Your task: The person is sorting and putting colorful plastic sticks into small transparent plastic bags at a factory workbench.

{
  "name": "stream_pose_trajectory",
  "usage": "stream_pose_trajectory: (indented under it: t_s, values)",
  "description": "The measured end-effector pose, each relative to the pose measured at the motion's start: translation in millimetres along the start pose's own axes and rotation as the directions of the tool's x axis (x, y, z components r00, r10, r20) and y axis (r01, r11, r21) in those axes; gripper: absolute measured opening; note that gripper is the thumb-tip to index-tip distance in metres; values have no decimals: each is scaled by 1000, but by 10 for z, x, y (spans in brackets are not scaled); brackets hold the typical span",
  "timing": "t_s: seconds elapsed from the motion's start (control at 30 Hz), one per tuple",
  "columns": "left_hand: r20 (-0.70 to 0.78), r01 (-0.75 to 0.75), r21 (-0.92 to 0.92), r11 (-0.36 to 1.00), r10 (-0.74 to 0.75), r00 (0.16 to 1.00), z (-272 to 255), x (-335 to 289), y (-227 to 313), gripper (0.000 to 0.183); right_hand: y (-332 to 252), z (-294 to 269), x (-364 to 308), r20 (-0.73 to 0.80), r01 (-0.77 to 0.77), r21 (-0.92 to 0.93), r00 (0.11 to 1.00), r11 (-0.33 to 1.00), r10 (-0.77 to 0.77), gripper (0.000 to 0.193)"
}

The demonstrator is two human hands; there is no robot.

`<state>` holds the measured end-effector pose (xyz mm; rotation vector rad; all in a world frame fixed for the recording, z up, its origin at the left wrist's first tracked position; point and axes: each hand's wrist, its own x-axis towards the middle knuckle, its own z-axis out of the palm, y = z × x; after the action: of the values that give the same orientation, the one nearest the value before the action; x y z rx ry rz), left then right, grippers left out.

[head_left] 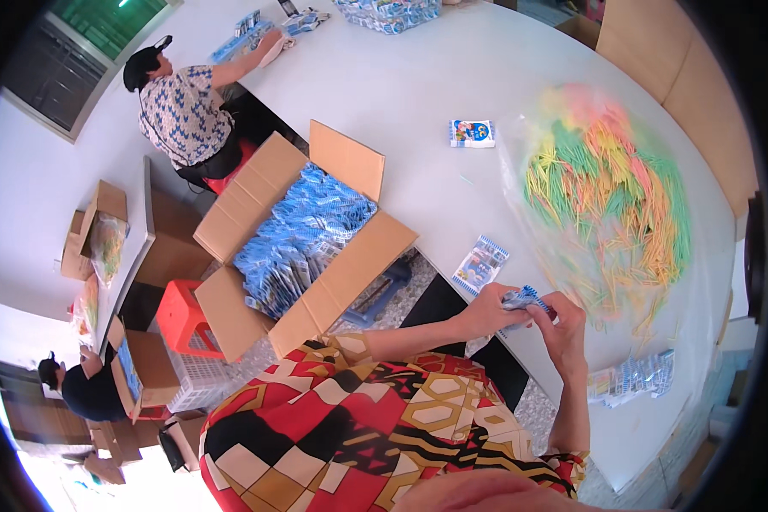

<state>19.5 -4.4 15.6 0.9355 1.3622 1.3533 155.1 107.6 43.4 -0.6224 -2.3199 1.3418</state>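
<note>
Over the near edge of the white table, my left hand [485, 312] and my right hand [565, 331] both pinch a small blue-and-white plastic packet [525, 298]. Its contents, if any, are hidden by my fingers. Just beyond my left hand, another flat packet [481, 263] lies on the table. To the right of my right hand sits a row of similar packets [633, 379], packed close together. A large heap of thin pink, yellow, orange and green sticks [606, 188] lies beyond my hands on a clear plastic sheet or bag [520, 183].
An open cardboard box [341, 294] full of blue packets [303, 235] stands at my left. A single packet [471, 134] lies farther up the table [418, 94]. A co-worker [183, 119] sits at far left, near a basket [388, 15]. Behind stands a red stool [183, 320]; another person [98, 384] works there.
</note>
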Motion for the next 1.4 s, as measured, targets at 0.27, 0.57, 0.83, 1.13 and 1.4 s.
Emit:
stream_pose_trajectory:
  t_s: [0.27,0.57,0.83,1.13,1.4]
  values:
    - [-4,138,-207,969,-141,990,-125,-9,42,24,-74,-88,164,69,122,-123,991,985,-114,6]
    - [1,161,-229,960,-165,986,-267,8,36,28,-220,-86,311,135,51,47,989,998,-57,9]
    - [-123,26,-99,995,-39,992,-346,-33,-28,26,-185,-22,341,161,8,-107,987,994,9,12]
    - [-20,74,-284,956,-83,996,-433,-61,52,27,-268,-57,384,204,85,-147,977,985,-54,7]
    - [-23,85,-155,984,-89,996,-443,-39,61,22,-289,-22,350,166,90,-65,983,994,-79,9]
